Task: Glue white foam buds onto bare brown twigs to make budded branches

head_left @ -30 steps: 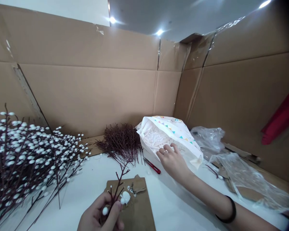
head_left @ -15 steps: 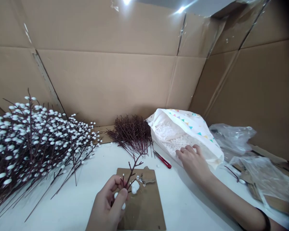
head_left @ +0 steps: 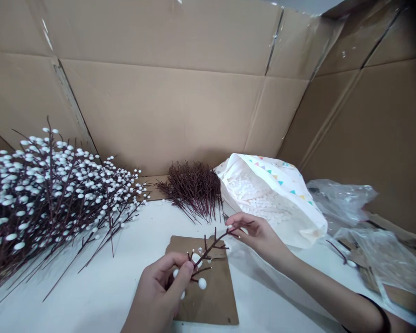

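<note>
Pinched between the thumb and fingers of my left hand (head_left: 161, 289) is a dark brown artificial twig (head_left: 212, 247), slanting up to the right. White oval berries (head_left: 202, 283) sit on its lower side shoots, while several upper shoots are bare. My right hand (head_left: 261, 238) is at the twig's upper tip, fingertips closed around a small white berry (head_left: 229, 227), partly hidden by the fingers. Below the twig lies a flat brown cardboard piece (head_left: 217, 300). Behind my right hand, a white patterned bag (head_left: 291, 187) lies open with many loose white berries (head_left: 260, 196) inside.
A large heap of berried branches (head_left: 65, 189) fills the left side. Bare brown twigs (head_left: 197, 189) are bunched at the back. Clear plastic bags (head_left: 343, 199) and cardboard scraps lie at right. Cardboard walls (head_left: 166, 115) enclose the white table (head_left: 100, 296).
My right hand has come out of the white bag and moved left to the twig's tip. My left hand has tilted the twig rightward. The view has shifted slightly.
</note>
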Demonstrator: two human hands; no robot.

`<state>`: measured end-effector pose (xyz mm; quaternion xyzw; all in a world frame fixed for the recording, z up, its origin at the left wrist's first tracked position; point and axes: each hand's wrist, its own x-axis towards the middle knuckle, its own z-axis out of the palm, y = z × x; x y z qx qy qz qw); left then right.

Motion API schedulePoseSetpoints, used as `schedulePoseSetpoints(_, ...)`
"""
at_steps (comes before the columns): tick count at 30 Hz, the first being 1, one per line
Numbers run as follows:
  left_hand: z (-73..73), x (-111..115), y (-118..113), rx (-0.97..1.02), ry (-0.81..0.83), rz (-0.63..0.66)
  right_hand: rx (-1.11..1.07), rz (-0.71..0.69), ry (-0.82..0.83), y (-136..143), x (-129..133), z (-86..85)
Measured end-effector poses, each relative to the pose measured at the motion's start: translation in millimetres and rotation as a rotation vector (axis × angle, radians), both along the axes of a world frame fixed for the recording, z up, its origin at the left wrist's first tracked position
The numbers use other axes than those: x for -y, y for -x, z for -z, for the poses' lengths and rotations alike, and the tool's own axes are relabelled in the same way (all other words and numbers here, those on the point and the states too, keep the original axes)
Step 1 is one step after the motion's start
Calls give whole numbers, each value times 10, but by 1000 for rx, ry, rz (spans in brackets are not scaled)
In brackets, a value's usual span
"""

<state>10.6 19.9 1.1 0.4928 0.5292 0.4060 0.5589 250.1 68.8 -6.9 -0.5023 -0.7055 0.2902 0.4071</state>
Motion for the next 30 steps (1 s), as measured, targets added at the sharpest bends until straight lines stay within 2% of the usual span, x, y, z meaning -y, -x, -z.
schedulePoseSetpoints(5, -34, -5, -7, 33, 40, 26, -299, -184, 177, 347, 12, 6)
schedulePoseSetpoints(10, -90, 6, -20, 24, 110, 36, -458, -258, 271, 544, 77, 15)
schedulePoseSetpoints(23, -46, -3, -13, -98, 126, 71, -553, -383, 336, 611, 176, 40)
schedulePoseSetpoints(30, -11, 19, -22, -51, 113, 94, -528, -405, 325, 647, 196, 61)
